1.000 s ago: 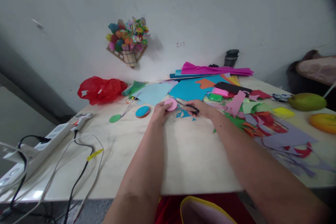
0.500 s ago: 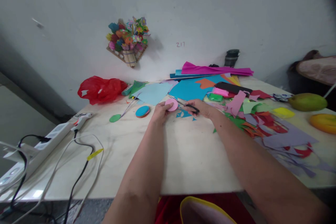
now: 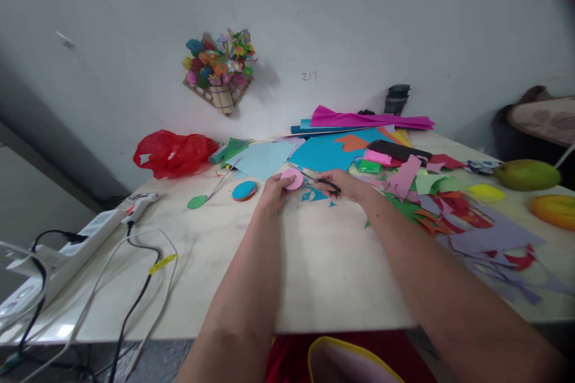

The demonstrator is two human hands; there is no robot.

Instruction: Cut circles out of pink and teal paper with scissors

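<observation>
"Slightly leftward went the thin pink round disc (image 3: 294, 176), together with the left hand (image 3: 274, 190), compared with half a second before. On the other side almost nothing differed."

"How did that left hand hold it?"

"It pinched the disc at the near left edge — the thumb lay on top, while the fingers beneath were mostly hidden."

"And the right hand (image 3: 340, 184)?"

"It was curled around the black-handled metal scissors (image 3: 325, 182). Their long axis ran slantwise, away and to the left, so the tips came near the far edge of the disc. Whether they touched it, or how wide the blades stood, I could not tell."

"So which hand was nearer?"

"The left, since it held the disc; from the right hand, the disc lay leftward — along the blades."

"Was something in the way?"

"Closest were the small blue cut scraps (image 3: 314, 194), just right of the disc. Beyond lay a pale blue sheet (image 3: 263, 157) and a bright blue sheet (image 3: 323, 154). To the left were a blue-topped stack of discs (image 3: 244, 190) and a green round disc (image 3: 196, 202)."
</observation>
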